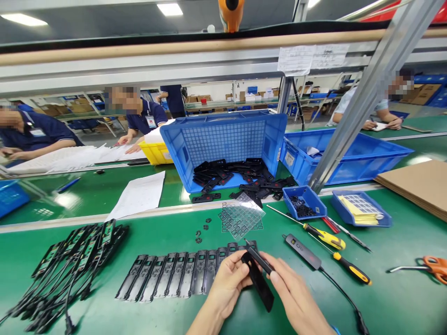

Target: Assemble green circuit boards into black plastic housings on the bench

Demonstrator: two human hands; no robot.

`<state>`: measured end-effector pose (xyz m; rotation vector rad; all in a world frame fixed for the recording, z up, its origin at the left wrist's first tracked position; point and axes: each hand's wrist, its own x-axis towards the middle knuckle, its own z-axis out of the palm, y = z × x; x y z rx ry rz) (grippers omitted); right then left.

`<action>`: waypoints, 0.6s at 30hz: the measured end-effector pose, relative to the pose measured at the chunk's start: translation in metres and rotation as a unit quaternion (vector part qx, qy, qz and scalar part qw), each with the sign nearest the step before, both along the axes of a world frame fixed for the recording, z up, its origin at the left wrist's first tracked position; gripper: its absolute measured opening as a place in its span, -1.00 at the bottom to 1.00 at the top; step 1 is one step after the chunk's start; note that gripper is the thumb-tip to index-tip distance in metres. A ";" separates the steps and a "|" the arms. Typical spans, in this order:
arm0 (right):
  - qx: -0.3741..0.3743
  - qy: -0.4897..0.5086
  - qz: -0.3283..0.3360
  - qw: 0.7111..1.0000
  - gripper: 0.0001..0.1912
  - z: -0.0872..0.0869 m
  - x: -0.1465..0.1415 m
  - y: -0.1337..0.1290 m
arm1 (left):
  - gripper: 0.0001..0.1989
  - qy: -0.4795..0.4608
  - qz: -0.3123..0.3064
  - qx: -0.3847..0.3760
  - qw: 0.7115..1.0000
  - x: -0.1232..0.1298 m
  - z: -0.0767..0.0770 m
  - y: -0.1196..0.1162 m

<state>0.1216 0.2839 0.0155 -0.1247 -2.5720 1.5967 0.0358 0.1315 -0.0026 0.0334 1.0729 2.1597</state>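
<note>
Both forearms reach in from the near edge of the green table (153, 321), with the hands meeting low, right of centre. The left hand (228, 280) is curled, its thumb pressed over the far end of a black cover (261, 287), gripping it. The cover slants down from that grip toward the near right, between the two hands. The right hand (288, 284) comes from the right, fingers stretched forward, pinching a dark pen-like tool (260, 259). The tool lies across the cover's far end, its tip pointing far left. A row of covers (188, 274) stretches left of the hands; a corded device (303, 251) lies to the right.
</note>
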 end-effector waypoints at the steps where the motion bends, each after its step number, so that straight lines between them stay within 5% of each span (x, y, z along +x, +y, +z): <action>1: 0.025 0.000 0.010 1.000 -0.55 -0.002 0.003 -0.001 | -0.52 0.007 0.011 -0.001 1.000 0.000 0.000 0.000; 11: 0.048 0.001 0.095 0.994 -0.50 -0.008 0.007 0.000 | -0.46 0.036 0.078 -0.025 0.996 -0.001 0.003 -0.001; 18: 0.024 -0.033 0.096 0.995 -0.48 -0.014 0.000 0.001 | -0.47 0.048 0.071 -0.040 0.996 -0.002 -0.003 -0.002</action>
